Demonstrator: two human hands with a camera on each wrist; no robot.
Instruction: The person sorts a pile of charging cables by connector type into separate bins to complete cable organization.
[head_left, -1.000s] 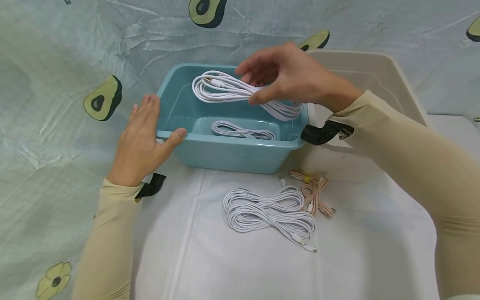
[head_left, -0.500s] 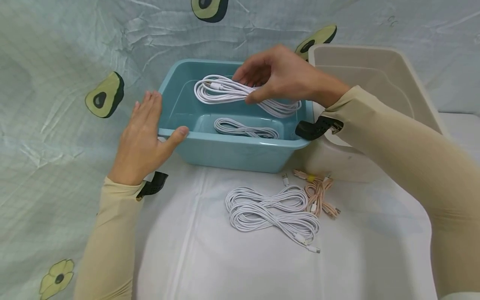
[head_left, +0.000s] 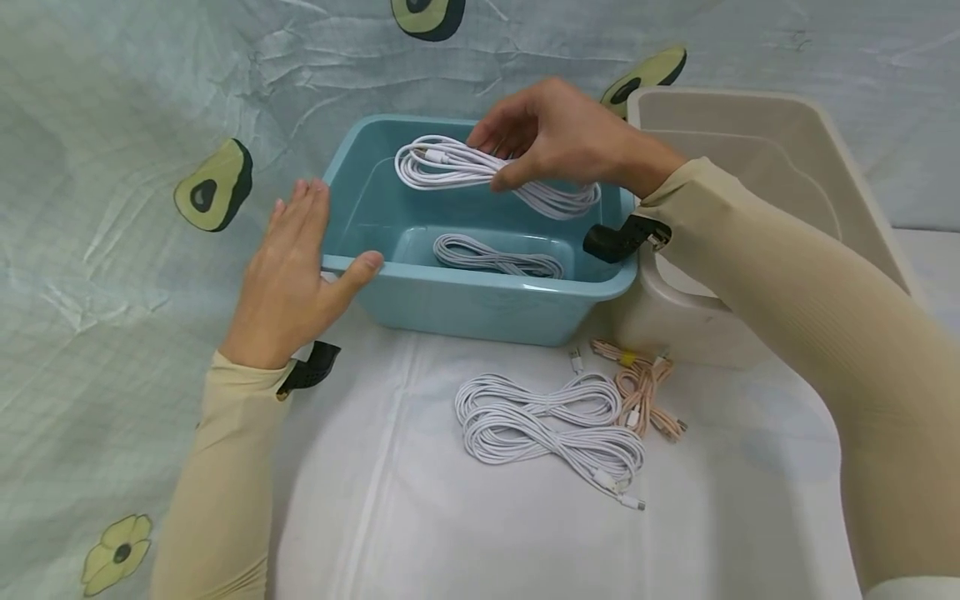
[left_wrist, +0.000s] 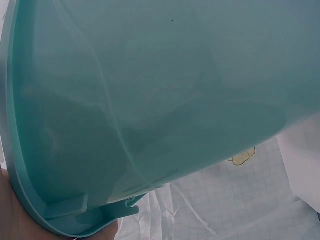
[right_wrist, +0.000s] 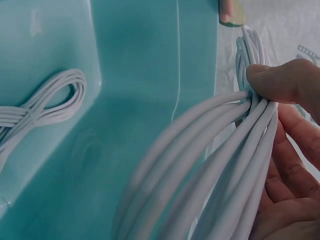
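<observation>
Pale cloth printed with avocados (head_left: 97,350) backs the scene, and a white-covered table (head_left: 420,525) fills the lower centre of the frame. At upper centre, a person's right hand (head_left: 566,137) holds a white USB cable coil (head_left: 450,171) above a blue plastic tub (head_left: 465,310), its grip narrow, thumb against fingers around the coil's middle. Another white coil (head_left: 498,257) lies on the tub floor. At centre left, the left hand (head_left: 288,279) rests on the tub's rim with fingers straight and thumb over the front edge, holding no cable. Below the tub lie two more white coils (head_left: 551,440) and a peach cable bundle (head_left: 641,387); a beige bin (head_left: 675,329) stands at upper right. Pinching near the middle should stop the loops from spreading; if the coil is lowered, a level, gentle descent beside its neighbour, with the rim steadied, would probably avoid tangles.
</observation>
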